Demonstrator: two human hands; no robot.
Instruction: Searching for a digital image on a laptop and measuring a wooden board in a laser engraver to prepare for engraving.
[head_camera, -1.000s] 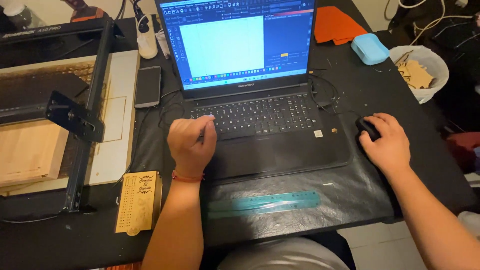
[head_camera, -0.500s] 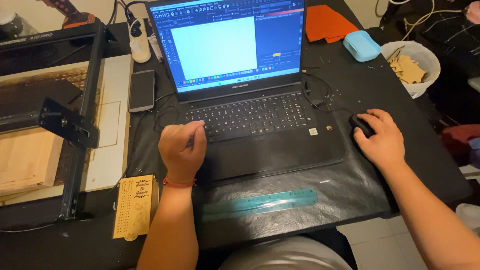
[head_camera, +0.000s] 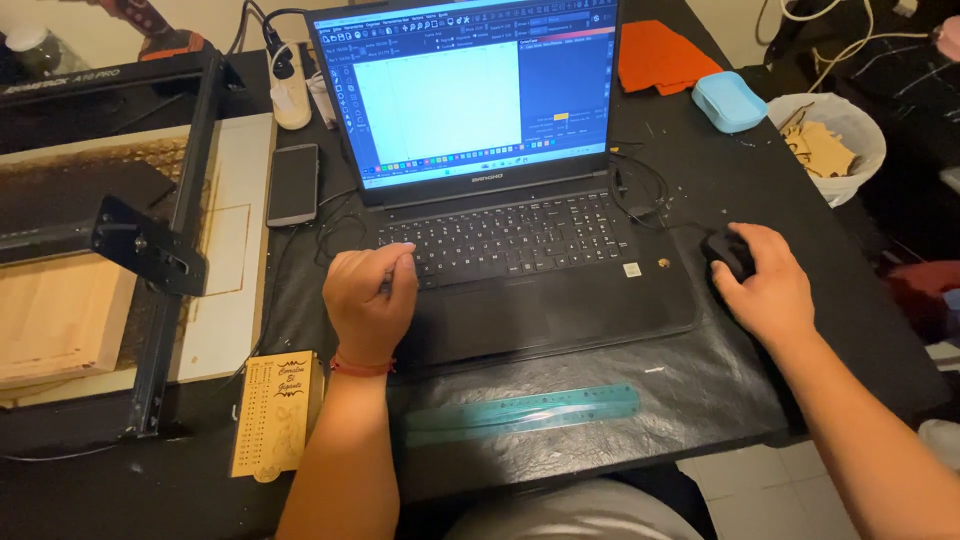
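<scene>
Resting on a small black computer mouse (head_camera: 728, 252), the right hand (head_camera: 765, 290) covers most of it, fingers curved over the top in a loose grip; mouse sits on the black tabletop (head_camera: 720, 400) just right of the laptop. Left hand (head_camera: 368, 300) is curled into a loose fist, knuckles up, at the left end of the keyboard, fingertips touching the keys; cannot tell if anything is held in it. Thin red band on that wrist.

The open black laptop (head_camera: 500, 240) stands in the middle of the tabletop, screen lit with a pale blue-white work area and blue panels. A black cable loops off its right side toward the mouse.

In front of the laptop, a translucent teal plastic ruler (head_camera: 525, 410) lies flat near the table edge. Left of the forearm, a small engraved light wooden plaque (head_camera: 275, 415). A dark smartphone (head_camera: 294, 185) lies face up left of the laptop. Far left, a black metal-framed machine (head_camera: 170, 250) over a pale board, with a plain wood block (head_camera: 55, 315) beneath.

Back right: a folded orange cloth (head_camera: 655, 55), a light blue rounded case (head_camera: 729, 100), and a white bin (head_camera: 830, 140) holding wood scraps.
</scene>
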